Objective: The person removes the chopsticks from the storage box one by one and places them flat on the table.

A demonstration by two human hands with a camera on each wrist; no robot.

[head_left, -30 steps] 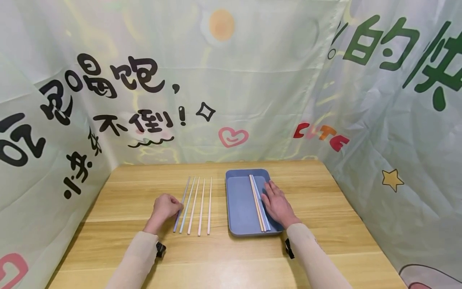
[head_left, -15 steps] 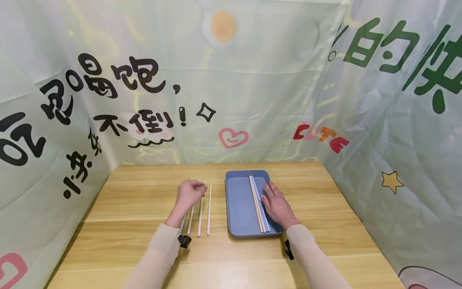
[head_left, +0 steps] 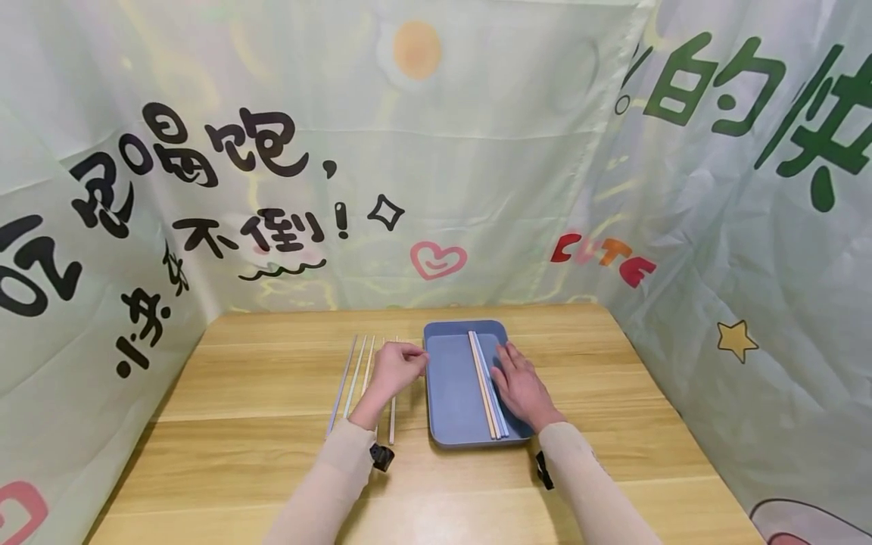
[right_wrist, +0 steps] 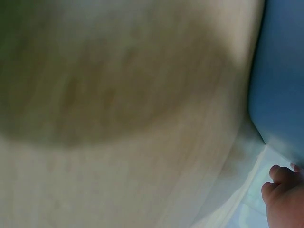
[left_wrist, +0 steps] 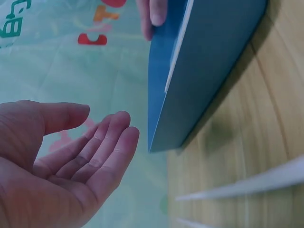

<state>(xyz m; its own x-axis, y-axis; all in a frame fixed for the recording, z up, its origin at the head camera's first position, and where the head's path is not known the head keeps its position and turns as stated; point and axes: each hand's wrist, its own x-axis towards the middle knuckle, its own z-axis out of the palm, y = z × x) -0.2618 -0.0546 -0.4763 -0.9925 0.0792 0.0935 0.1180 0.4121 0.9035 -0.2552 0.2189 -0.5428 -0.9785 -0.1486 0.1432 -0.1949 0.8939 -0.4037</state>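
Note:
My left hand [head_left: 395, 371] is over the table just left of the blue tray [head_left: 450, 401], fingertips near its left rim. In the left wrist view that hand [left_wrist: 83, 156] has its thumb and relaxed fingers apart, nothing between them. Below it lie several pale chopsticks in a row, such as the lilac one [head_left: 341, 386] at the left end; hand and forearm partly cover the others. At the tray's right edge rests my right hand [head_left: 524, 386], fingers extended. Beside it, inside the tray, several pastel chopsticks [head_left: 485, 386] lie together. The right wrist view catches part of this hand [right_wrist: 287, 199].
The wooden table [head_left: 238, 378] carries the tray right of centre. A printed cloth [head_left: 490, 189] with letters and a pink heart stands behind it and along both sides. A black wrist camera [head_left: 381, 457] sits at the left cuff.
My left hand has moved right, from the lilac chopstick across the row to the tray's left rim. The chopsticks stay in place. My right hand has stayed at the tray's edge.

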